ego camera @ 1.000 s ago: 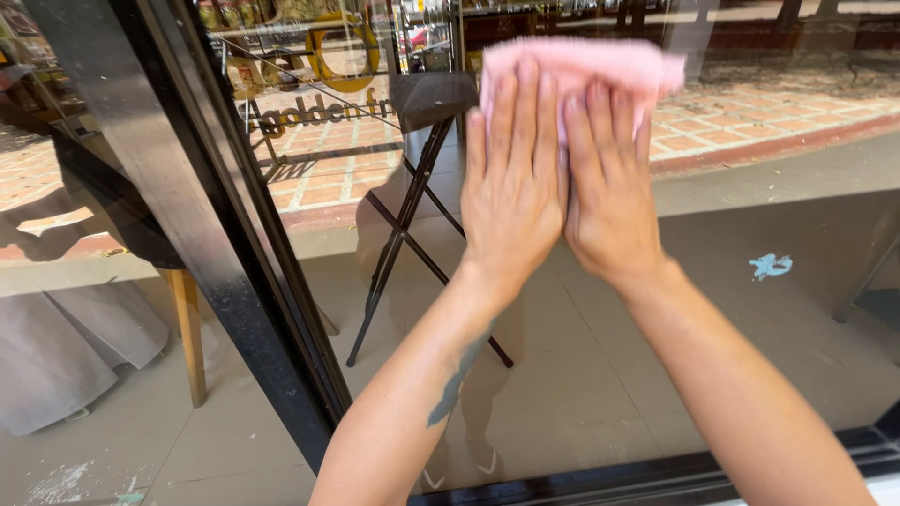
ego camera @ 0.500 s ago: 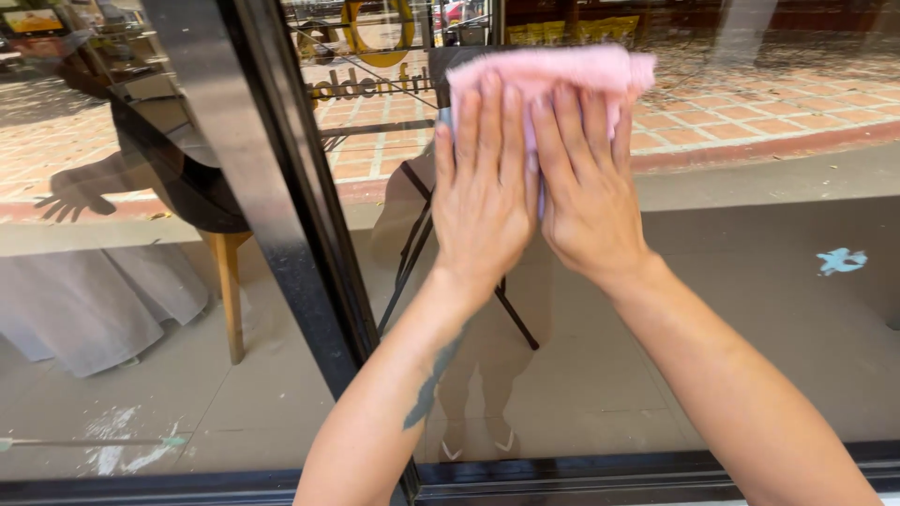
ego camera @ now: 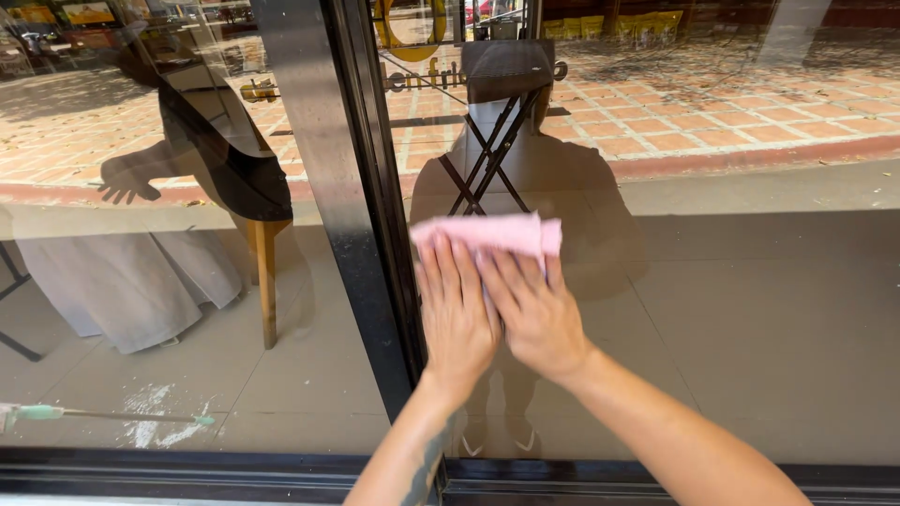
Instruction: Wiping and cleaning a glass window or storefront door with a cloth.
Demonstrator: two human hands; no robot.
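Both hands lie flat, side by side, on a pink cloth [ego camera: 487, 231] pressed against a large glass pane [ego camera: 750, 309]. My left hand [ego camera: 457, 314] covers the cloth's left part, fingers pointing up and together. Overlapping it slightly, my right hand [ego camera: 534, 314] presses the cloth's right part. Only the cloth's upper edge shows above the fingertips. The hands sit just right of a black vertical window frame [ego camera: 342, 206], at about mid-height of the pane.
A black bottom frame rail [ego camera: 656, 478] runs under the glass. Behind the pane stand a black folding stool [ego camera: 502, 112], a wooden table leg [ego camera: 266, 281] with white drapery [ego camera: 122, 281], and a green-handled tool [ego camera: 103, 414] on the floor. Reflections show brick paving.
Both hands have slid the pink cloth down the glass, from near the top of the view to mid-height. The view has shifted right, so the black frame now sits more centrally.
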